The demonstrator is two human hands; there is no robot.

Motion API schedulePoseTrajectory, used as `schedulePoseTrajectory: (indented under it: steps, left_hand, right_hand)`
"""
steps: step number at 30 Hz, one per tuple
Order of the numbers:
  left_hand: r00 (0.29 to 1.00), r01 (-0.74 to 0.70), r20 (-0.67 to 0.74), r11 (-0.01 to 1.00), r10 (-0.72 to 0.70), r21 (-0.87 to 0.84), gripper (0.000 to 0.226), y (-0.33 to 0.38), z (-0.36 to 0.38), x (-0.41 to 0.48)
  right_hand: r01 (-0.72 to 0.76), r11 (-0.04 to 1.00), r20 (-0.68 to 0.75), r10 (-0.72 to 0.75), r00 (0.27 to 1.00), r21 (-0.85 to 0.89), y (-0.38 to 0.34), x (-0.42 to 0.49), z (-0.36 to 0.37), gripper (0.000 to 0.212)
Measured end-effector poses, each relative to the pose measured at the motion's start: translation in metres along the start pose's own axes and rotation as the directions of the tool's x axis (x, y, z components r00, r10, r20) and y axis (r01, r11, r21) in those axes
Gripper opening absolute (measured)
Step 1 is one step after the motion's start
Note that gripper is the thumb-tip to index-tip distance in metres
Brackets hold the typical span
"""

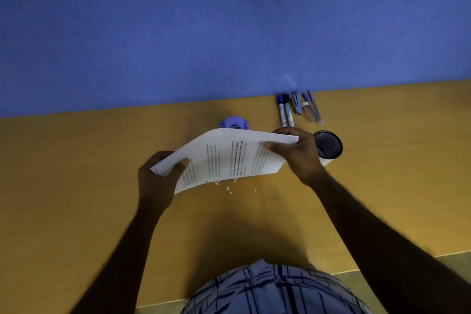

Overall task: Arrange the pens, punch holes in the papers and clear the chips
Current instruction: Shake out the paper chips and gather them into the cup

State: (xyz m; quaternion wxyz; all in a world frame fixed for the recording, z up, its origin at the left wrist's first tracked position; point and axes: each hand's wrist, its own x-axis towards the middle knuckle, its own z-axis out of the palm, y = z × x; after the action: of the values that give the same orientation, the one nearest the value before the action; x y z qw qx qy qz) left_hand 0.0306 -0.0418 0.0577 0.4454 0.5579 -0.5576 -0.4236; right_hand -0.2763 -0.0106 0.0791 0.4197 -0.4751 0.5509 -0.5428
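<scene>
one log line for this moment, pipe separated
left hand: grips papers | right hand: grips papers | chips: loose on desk | hole punch: behind papers | pens: by wall

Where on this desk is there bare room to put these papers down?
Bare desk lies left of the hole punch and left hand, and right of the black mesh cup. It is crowded by the wall where the pens lie, and paper chips dot the wood at the papers' near edge.

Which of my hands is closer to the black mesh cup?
Right. The right hand sits beside the black mesh cup, overlapping its edge; the left hand holds the papers at the opposite end, farther off.
</scene>
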Motion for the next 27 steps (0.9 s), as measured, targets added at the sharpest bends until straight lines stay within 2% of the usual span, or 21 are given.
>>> schedulePoseTrajectory:
  steps: [3,5,9,12,16,19,24,27]
  left_hand:
    - [1.000,-0.006,0.004,1.000,0.005,0.025,0.026,-0.001,-0.002,0.000]
    - [0.998,0.022,0.052,0.999,-0.024,0.037,0.029,-0.007,0.003,-0.003]
    - [0.996,0.091,-0.001,0.995,-0.091,-0.028,0.030,-0.011,0.014,-0.006]
    - [0.999,0.031,-0.029,0.999,-0.032,-0.038,0.029,-0.006,0.012,-0.005]
    - [0.994,-0.079,-0.076,0.997,0.077,-0.017,0.025,-0.002,0.008,-0.005]
    - [0.999,-0.020,-0.042,0.999,0.018,-0.039,0.030,-0.009,0.012,-0.005]
    - [0.994,0.066,-0.090,0.998,-0.063,0.025,0.021,-0.011,0.016,0.004]
    - [0.997,-0.020,-0.075,0.997,0.025,0.073,0.022,0.008,0.011,0.011]
  right_hand:
    - [0.009,1.000,-0.028,-0.009,1.000,0.007,0.005,0.001,-0.003,0.024]
    - [-0.039,0.999,-0.033,0.039,0.999,0.011,0.015,-0.002,-0.005,0.033]
    - [-0.034,0.998,0.023,0.035,0.999,-0.043,0.025,-0.014,-0.002,0.020]
    - [-0.017,1.000,-0.024,0.017,1.000,-0.025,0.014,-0.011,-0.003,0.018]
    - [-0.005,0.999,-0.095,0.009,0.995,0.035,0.007,-0.005,-0.005,0.030]
    - [-0.079,0.996,-0.114,0.074,0.991,-0.041,0.017,-0.005,-0.003,0.042]
    - [-0.053,0.976,-0.057,0.042,0.998,-0.211,0.020,0.001,-0.004,0.021]
    - [0.027,0.978,-0.025,-0.033,0.999,-0.207,0.009,0.007,-0.011,0.022]
